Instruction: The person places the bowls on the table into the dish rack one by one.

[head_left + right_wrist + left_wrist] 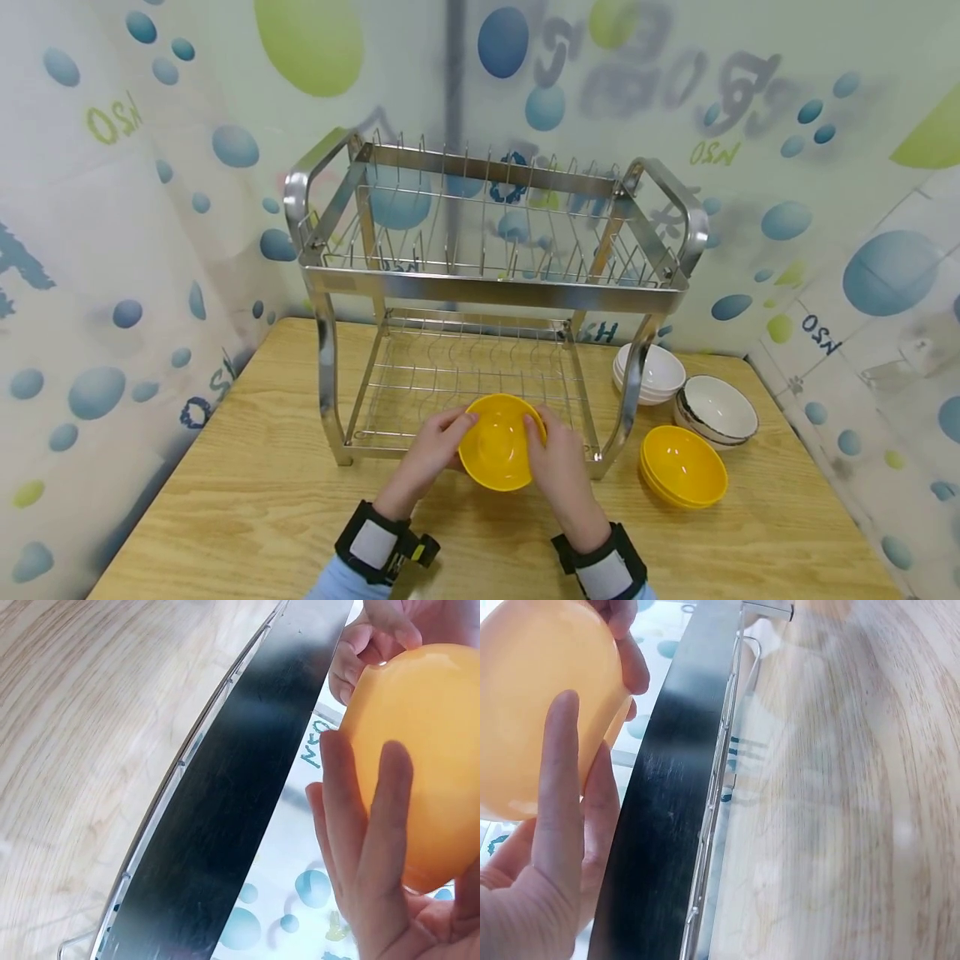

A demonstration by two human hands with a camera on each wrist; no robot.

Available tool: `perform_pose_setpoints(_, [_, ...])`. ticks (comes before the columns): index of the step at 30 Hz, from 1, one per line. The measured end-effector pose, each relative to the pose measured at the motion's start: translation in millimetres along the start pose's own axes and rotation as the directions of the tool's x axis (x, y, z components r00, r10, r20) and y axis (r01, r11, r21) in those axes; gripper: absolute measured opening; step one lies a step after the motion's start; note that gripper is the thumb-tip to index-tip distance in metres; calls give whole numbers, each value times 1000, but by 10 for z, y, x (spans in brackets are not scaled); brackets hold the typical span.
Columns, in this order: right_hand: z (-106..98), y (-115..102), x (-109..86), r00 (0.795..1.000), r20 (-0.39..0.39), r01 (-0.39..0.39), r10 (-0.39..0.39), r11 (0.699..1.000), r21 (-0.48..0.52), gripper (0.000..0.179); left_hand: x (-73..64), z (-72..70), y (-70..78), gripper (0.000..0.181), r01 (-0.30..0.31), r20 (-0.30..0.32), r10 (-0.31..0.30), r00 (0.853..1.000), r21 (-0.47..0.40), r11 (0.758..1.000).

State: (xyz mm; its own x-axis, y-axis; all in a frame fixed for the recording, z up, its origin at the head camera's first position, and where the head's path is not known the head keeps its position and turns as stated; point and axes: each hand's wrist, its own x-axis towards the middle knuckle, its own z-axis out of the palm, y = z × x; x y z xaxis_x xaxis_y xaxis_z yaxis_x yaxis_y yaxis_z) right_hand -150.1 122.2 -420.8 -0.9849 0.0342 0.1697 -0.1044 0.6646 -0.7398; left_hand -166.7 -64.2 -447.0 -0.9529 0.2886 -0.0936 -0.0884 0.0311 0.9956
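A yellow bowl (pixel 501 450) is held up between both hands just in front of the dish rack, its inside facing the head camera. My left hand (pixel 432 448) grips the bowl's left rim, thumb inside and fingers behind. On the other side my right hand (pixel 558 458) holds the right rim, thumb over the edge. In the left wrist view the bowl (pixel 547 697) shows its outer side, with the left hand's fingers (pixel 561 780) lying against it. The right wrist view likewise shows the bowl's outside (pixel 431 750) and right-hand fingers (pixel 386 825) along it.
A two-tier metal dish rack (pixel 495 290) stands on the wooden table (pixel 247 500). Right of it are stacked yellow bowls (pixel 684 467), white bowls with dark rims (pixel 716 408) and stacked white bowls (pixel 651 372). Patterned cloth walls (pixel 187 150) surround the table.
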Motion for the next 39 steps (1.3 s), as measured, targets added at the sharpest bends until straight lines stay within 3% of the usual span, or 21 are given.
perform_pose_setpoints(7, [-35, 36, -5, 999, -46, 1, -1, 1000, -1, 34, 14, 2, -13, 47, 14, -51, -15, 999, -20, 1000])
perform_pose_setpoints(14, [-76, 55, -17, 993, -117, -29, 19, 997, -78, 34, 18, -5, -12, 50, 31, -145, -36, 989, -39, 999])
perform_pose_setpoints(17, [-99, 86, -26, 981, -194, -13, -10, 993, -118, 26, 20, -12, -6, 48, 33, -182, -42, 982, -49, 998])
perform_pose_setpoints(23, [-180, 152, -23, 937, -339, 36, -88, 987, -157, 18, 36, -43, 2, 47, 37, -222, -54, 974, -78, 996])
perform_pose_setpoints(31, [-281, 248, -21, 920, -385, -5, -73, 980, -198, 20, 46, -75, -9, 45, 27, -260, -55, 964, -109, 994])
perform_pose_setpoints(39, [-368, 429, -79, 885, -458, -5, -85, 981, -192, 18, 25, -102, 33, 44, 39, -266, -58, 962, -74, 996])
